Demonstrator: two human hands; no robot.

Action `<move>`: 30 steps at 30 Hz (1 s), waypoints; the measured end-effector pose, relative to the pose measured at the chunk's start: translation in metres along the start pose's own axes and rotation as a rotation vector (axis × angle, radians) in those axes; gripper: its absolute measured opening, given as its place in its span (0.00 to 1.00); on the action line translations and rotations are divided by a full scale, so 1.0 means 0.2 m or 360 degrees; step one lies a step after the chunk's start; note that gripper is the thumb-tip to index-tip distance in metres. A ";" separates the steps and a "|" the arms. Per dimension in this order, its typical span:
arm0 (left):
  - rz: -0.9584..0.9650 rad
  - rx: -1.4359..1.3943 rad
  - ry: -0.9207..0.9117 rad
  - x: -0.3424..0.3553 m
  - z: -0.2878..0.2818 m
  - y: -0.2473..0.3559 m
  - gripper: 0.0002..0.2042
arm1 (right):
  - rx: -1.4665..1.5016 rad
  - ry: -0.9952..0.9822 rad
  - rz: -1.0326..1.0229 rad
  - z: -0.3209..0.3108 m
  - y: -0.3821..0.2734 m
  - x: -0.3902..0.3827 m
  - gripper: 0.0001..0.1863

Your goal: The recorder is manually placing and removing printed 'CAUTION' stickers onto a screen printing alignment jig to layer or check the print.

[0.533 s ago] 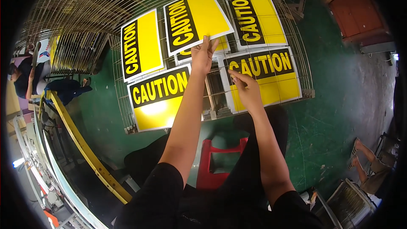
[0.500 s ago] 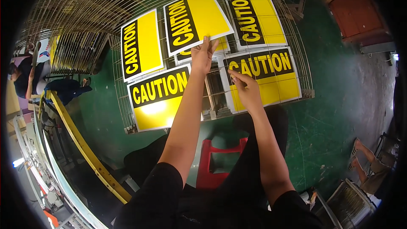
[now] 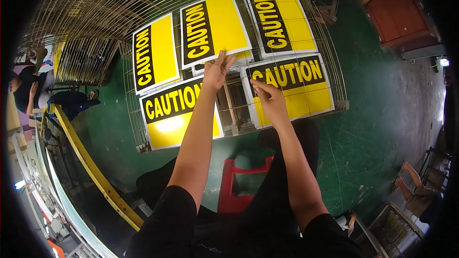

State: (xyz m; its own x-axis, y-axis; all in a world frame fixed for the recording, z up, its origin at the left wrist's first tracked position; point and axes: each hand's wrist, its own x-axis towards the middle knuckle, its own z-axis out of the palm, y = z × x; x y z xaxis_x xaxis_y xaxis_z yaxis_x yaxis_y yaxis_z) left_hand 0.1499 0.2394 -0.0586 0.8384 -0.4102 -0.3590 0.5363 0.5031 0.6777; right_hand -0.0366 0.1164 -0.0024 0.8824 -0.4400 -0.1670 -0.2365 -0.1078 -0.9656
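Observation:
My left hand (image 3: 218,71) grips the lower edge of a yellow sign sheet (image 3: 224,24) with a black lettered band and white border. That sheet lies over another like it, of which only a strip shows below. My right hand (image 3: 271,100) is closed in a pinch over the left edge of the lower right sign (image 3: 299,96); what its fingertips hold is too small to make out. Thin wires cross the right-hand signs. Similar signs lie at upper left (image 3: 165,57), lower left (image 3: 179,131) and upper right (image 3: 296,24), all on a wire rack (image 3: 340,83).
More wire racks (image 3: 110,0) stand beyond and to the left. A red plastic stool (image 3: 228,181) is below my arms. A yellow metal bar (image 3: 98,167) runs along the left. Other people show at the far left (image 3: 33,91) and lower right (image 3: 411,186). A reddish-brown cabinet (image 3: 399,14) stands upper right.
The sign in my left hand has come down and turned straighter, closer over the sheet beneath. Both hands shift slightly left in view, along with the whole scene.

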 end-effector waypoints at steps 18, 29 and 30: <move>-0.0482 0.0186 0.0330 -0.36 0.04 -0.10 0.19 | 0.0181 -0.0006 -0.0025 0.02 -0.01 0.01 0.14; -0.0382 0.0389 0.0531 -2.07 -0.15 0.04 0.24 | 0.0064 -0.0002 0.0062 0.07 0.07 0.04 0.17; -0.0257 0.0349 0.0619 -2.18 -0.17 0.14 0.24 | 0.0087 0.0011 -0.0012 0.10 0.11 0.05 0.18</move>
State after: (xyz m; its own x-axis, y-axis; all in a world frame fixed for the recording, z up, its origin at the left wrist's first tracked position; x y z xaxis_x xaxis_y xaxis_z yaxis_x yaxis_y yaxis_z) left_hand -0.1983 0.4572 0.0952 0.7425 -0.1336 -0.6564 0.6648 0.2668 0.6978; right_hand -0.0256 0.1270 -0.0288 0.8812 -0.4453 -0.1586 -0.2073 -0.0623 -0.9763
